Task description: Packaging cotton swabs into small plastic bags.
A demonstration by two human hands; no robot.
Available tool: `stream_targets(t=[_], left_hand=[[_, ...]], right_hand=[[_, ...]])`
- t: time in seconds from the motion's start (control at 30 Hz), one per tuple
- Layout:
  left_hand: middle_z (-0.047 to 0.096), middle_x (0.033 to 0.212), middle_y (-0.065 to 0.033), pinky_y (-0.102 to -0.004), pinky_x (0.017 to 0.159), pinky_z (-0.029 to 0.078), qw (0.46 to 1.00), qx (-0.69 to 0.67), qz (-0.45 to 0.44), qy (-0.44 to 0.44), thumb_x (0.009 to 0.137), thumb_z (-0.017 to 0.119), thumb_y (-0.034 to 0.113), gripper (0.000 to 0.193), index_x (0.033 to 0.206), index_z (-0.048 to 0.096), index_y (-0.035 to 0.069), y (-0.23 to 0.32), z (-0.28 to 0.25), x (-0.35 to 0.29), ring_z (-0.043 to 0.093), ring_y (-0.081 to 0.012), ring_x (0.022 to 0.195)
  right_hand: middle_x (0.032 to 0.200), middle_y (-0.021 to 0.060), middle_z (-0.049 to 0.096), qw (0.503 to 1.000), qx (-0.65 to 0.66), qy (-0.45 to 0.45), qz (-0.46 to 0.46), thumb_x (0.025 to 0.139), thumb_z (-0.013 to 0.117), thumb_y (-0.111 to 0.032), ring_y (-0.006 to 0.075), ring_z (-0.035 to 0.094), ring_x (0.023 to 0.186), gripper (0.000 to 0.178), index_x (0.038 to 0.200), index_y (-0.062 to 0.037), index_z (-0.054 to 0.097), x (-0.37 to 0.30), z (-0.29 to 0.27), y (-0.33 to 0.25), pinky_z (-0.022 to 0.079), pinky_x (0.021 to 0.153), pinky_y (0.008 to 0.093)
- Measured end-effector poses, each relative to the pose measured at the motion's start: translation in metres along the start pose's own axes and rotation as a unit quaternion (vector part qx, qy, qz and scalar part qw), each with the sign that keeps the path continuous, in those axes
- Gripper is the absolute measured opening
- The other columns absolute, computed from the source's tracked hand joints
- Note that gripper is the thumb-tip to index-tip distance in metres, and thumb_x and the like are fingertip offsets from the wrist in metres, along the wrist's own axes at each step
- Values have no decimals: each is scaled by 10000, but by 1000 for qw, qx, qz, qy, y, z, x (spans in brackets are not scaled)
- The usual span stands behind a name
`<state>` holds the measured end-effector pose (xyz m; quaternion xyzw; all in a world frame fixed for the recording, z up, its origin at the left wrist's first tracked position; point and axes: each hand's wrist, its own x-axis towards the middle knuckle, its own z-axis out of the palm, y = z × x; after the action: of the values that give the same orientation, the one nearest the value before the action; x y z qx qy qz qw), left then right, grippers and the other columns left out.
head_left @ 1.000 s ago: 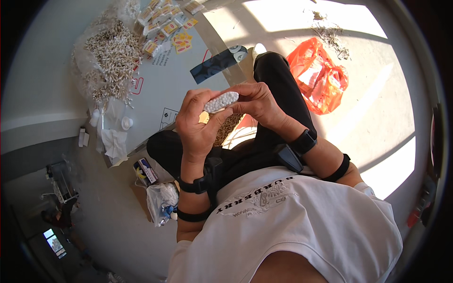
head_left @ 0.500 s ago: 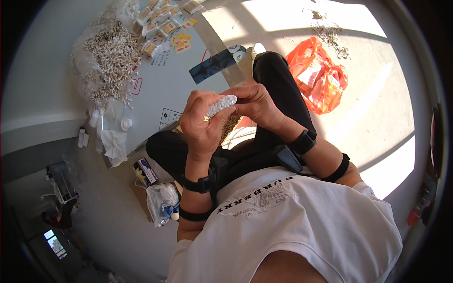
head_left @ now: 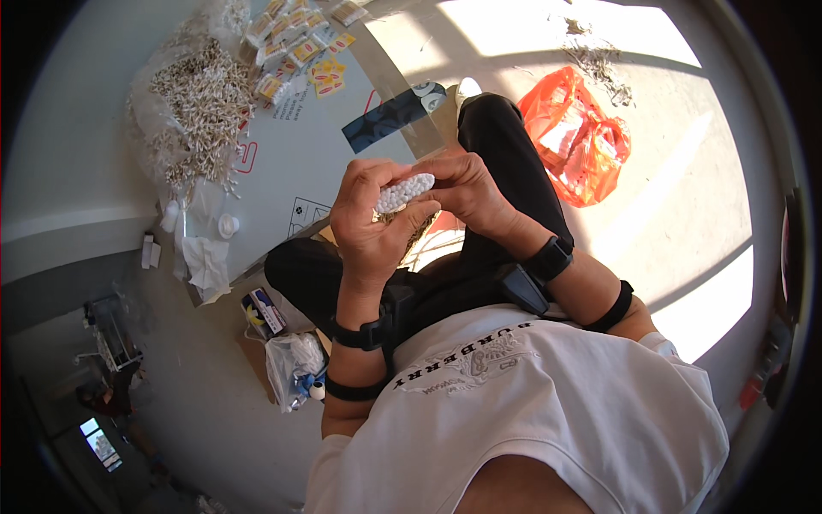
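Observation:
A tight bundle of cotton swabs [head_left: 404,194] is held up in front of me, its white tips packed together and facing up toward the head view. My left hand [head_left: 364,210] is closed round the bundle's left side, with the thumb along its lower edge. At the bundle's right end, the fingers and thumb of my right hand [head_left: 467,195] pinch it. The sticks below the tips are mostly hidden by my hands. Under the hands, between my legs, part of a container of brownish sticks [head_left: 419,238] shows.
A big heap of loose cotton swabs [head_left: 205,107] spills from a clear bag on the board at the left. Small swab packs [head_left: 278,38] and yellow cards [head_left: 327,77] lie beside it. A red plastic bag [head_left: 569,141] stands at the right. An open carton [head_left: 257,364] is at lower left.
The bundle has shifted slightly to the right and turned a little, showing more of its white tips. My left thumb has slid right along its lower edge.

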<state>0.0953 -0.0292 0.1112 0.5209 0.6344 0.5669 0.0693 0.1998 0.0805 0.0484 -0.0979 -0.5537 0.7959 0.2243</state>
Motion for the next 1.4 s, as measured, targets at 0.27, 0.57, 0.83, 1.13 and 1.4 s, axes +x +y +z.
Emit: stream_targets(t=[0.27,0.57,0.83,1.13,1.4], left_hand=[[640,892,-80,-291,719,506,1000,15,13,-6,728,797,71,245,915,657,-3,-10,-14,-6,619,-204,792],[622,982,-85,-298,751,511,1000,-8,10,2,687,827,103,331,959,670,-1,-5,-9,0,610,-202,856],[606,918,-60,-275,727,497,1000,-1,-4,-11,671,829,87,293,922,693,22,-12,-1,-6,598,-180,824],[613,876,-53,-297,719,482,999,33,2,-15,663,821,72,268,888,685,20,-7,0,0,583,-205,795],[616,919,-65,-305,748,507,1000,-11,4,-14,664,825,71,298,911,668,11,-2,1,2,599,-217,836]], right_hand=[[821,30,695,1000,15,15,14,782,764,-30,40,588,775,192,956,24,705,0,3,-8,492,702,205],[833,30,695,1000,-21,-11,-16,797,748,-25,39,587,786,191,975,24,701,2,0,-4,491,715,209],[836,20,689,1000,-11,-13,-11,809,726,-13,30,575,795,185,987,26,700,1,3,-5,492,718,210],[811,17,685,999,-27,-22,-16,805,723,-6,26,562,787,175,975,25,696,2,-2,-2,477,706,203],[825,25,693,1000,-19,-2,-8,805,723,-3,36,586,786,182,984,26,700,2,-2,-4,494,706,209]])
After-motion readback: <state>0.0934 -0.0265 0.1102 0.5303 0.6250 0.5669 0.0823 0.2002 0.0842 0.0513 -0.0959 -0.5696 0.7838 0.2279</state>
